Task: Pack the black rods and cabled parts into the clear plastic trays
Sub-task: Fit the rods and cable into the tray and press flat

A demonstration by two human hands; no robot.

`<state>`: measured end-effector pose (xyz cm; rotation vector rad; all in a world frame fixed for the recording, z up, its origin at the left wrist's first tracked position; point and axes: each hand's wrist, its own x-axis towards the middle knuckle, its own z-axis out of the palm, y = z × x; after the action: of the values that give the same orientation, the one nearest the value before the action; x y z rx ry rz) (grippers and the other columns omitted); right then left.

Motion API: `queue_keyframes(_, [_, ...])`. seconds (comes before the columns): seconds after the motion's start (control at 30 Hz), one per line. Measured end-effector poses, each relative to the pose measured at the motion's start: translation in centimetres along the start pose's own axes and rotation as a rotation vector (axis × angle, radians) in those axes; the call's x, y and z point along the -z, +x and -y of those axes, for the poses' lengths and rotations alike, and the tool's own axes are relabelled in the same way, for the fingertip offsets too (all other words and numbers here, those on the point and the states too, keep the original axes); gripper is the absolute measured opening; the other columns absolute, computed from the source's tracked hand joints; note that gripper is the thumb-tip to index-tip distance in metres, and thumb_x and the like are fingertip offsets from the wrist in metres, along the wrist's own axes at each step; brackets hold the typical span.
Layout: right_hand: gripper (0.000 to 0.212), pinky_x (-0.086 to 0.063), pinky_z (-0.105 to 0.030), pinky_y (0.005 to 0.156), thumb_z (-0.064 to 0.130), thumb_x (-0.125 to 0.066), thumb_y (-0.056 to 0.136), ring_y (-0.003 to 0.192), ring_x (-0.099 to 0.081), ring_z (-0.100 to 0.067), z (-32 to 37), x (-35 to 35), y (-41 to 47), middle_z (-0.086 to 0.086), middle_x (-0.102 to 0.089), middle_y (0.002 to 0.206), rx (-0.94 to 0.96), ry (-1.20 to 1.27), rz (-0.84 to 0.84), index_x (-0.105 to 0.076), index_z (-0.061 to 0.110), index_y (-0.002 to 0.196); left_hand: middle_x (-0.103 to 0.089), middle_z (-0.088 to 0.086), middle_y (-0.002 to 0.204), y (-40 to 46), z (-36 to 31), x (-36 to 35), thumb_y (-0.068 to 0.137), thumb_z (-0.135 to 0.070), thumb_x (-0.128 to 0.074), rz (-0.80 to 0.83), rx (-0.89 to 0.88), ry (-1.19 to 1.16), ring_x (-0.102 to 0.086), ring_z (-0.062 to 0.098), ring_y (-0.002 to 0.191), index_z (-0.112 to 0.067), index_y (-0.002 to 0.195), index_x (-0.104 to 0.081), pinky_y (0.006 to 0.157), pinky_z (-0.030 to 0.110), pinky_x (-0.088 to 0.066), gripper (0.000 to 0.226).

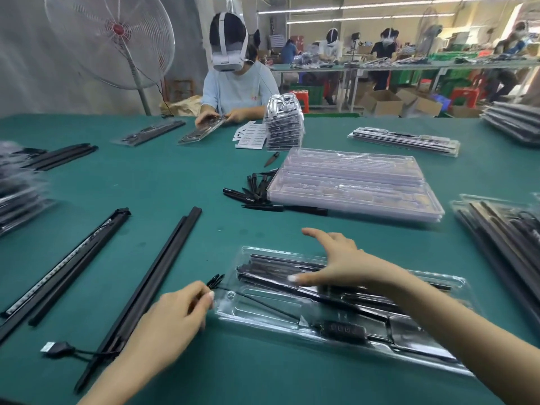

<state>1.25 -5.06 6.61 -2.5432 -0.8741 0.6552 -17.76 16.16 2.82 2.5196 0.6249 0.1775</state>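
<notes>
Since the green table (181, 182) is one big packing station, the clear tray (263, 311) sits right up front, black rods (277, 270) already bedded in. Right hand (347, 267) hovers spread flat over them, probably seating them. Left hand (175, 314) pinches the thin cable (217, 283) at the tray's edge, likely to tuck it in.

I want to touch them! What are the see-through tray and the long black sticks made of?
The tray under the hands looks like thin clear plastic: you see the green table through it, and it shines. The long black rods beside it look like matte plastic or coated metal; dull and straight, so I cannot tell which.
</notes>
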Motion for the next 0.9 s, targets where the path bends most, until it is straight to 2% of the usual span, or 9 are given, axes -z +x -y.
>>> queue_keyframes(0.17, [0.117,-0.002,-0.064,0.112,0.074,-0.068,0.063,0.146,-0.002,-0.023,6.1,-3.5,3.7,-0.007,-0.008,0.158,0.066,-0.086,0.111,0.005,0.042,0.148,-0.059,-0.009,0.067,1.0,-0.3,-0.5,0.095,-0.027,-0.052,-0.086,0.004,-0.095,-0.051,0.005,0.053,-0.031,0.080,-0.058,0.060,0.031,-0.045,0.016])
queue_keyframes(0.37, [0.132,0.003,-0.067,0.109,0.073,-0.071,0.060,0.146,0.006,-0.025,9.0,-4.7,6.3,-0.009,0.002,0.159,0.048,-0.193,0.133,0.021,0.036,0.147,-0.059,-0.016,0.085,1.5,-0.1,-0.7,0.094,-0.029,-0.053,-0.136,-0.027,-0.042,-0.055,0.005,0.081,-0.033,0.082,-0.058,0.074,0.027,-0.044,0.014])
queue_keyframes(0.5, [0.134,-0.013,-0.061,0.113,0.065,-0.078,0.058,0.145,-0.006,-0.031,9.3,-4.2,7.1,-0.009,-0.003,0.158,0.052,-0.207,0.191,0.018,0.037,0.148,-0.056,-0.014,0.085,1.3,0.1,-1.2,0.094,-0.030,-0.053,-0.149,-0.032,-0.098,-0.053,0.006,0.080,-0.035,0.086,-0.062,0.077,0.029,-0.045,0.013])
queue_keyframes(0.57, [0.134,-0.017,-0.059,0.113,0.062,-0.081,0.058,0.144,-0.008,-0.032,9.3,-4.2,7.2,-0.009,-0.006,0.157,0.059,-0.205,0.195,0.015,0.038,0.148,-0.055,-0.014,0.085,1.1,0.1,-1.4,0.094,-0.029,-0.054,-0.160,-0.035,-0.126,-0.052,0.005,0.076,-0.034,0.089,-0.063,0.076,0.029,-0.044,0.012])
queue_keyframes(0.67, [0.138,-0.022,-0.060,0.110,0.060,-0.084,0.054,0.142,-0.011,-0.031,9.8,-4.5,7.3,-0.008,-0.012,0.155,0.065,-0.266,0.185,0.016,0.040,0.146,-0.058,-0.015,0.083,1.1,0.2,-1.7,0.093,-0.031,-0.054,-0.165,-0.035,-0.148,-0.050,0.002,0.069,-0.035,0.088,-0.062,0.070,0.026,-0.042,0.010])
queue_keyframes(0.77, [0.140,-0.031,-0.058,0.106,0.054,-0.087,0.053,0.139,-0.020,-0.033,11.1,-4.3,7.6,-0.010,-0.020,0.150,0.093,-0.387,0.194,0.018,0.043,0.145,-0.062,-0.014,0.072,1.3,0.4,-1.7,0.089,-0.040,-0.058,-0.094,0.008,-0.233,-0.048,0.002,0.060,-0.035,0.084,-0.057,0.060,0.025,-0.040,0.008])
queue_keyframes(0.9, [0.137,-0.039,-0.054,0.102,0.048,-0.090,0.051,0.132,-0.039,-0.033,13.0,-3.5,8.5,-0.005,-0.031,0.148,0.136,-0.546,0.235,0.009,0.047,0.146,-0.063,-0.011,0.068,1.8,0.5,-1.6,0.080,-0.057,-0.061,0.025,0.064,-0.204,-0.050,0.004,0.059,-0.033,0.080,-0.045,0.057,0.027,-0.036,0.030])
